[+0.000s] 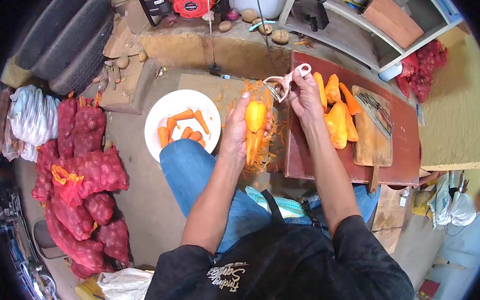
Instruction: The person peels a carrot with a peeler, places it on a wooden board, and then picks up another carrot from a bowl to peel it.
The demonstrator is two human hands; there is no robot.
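An orange carrot [256, 119], forked at its lower end, rests in my left hand [238, 125], whose fingers are wrapped round it. My right hand [304, 94] pinches a pale pink peeler [286, 85] by its handle, with the blade end just up and right of the carrot, apart from it. Several orange carrots [337, 119] lie on the red-brown table [301, 160] at the right, next to a wooden cutting board [369, 145] with a knife [374, 111] on it. Orange peelings [263, 162] are scattered below my left hand.
A white bowl [210, 105] with several carrots stands on the floor at left. Red net sacks [87, 176] are piled farther left. Potatoes [280, 36] lie on the ledge ahead, below a shelf [343, 39]. Another person [463, 208] is at the far right.
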